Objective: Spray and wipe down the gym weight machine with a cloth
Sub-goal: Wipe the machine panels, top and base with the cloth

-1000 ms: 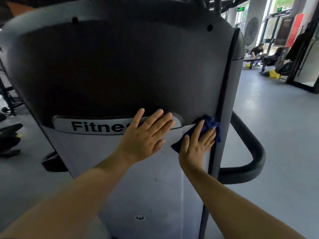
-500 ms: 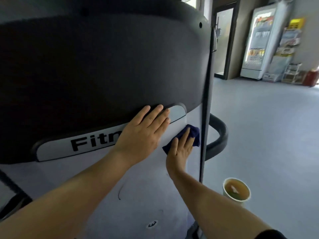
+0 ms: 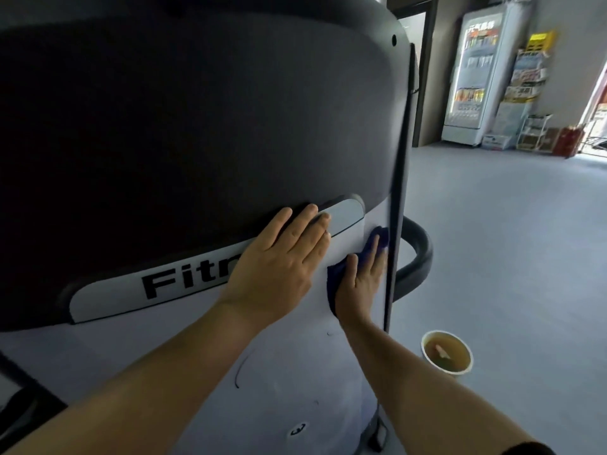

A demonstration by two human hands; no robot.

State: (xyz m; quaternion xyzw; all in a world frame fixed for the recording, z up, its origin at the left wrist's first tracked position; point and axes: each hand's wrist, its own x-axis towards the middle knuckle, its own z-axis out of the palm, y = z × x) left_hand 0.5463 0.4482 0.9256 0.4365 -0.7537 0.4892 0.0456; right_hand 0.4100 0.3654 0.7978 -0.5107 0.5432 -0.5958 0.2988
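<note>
Blue cloth under right hand (flat) on machine panel.

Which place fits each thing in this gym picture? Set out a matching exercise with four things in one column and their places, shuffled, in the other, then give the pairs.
Things
1. blue cloth
2. left hand
3. paper cup
4. drinks fridge

Places
A. on the floor, right of the machine
B. flat on the "Fitness" label
C. against the far wall
D. under the right hand, by the panel's right edge

Pairs: 1-D, 2-B, 3-A, 4-C
</note>
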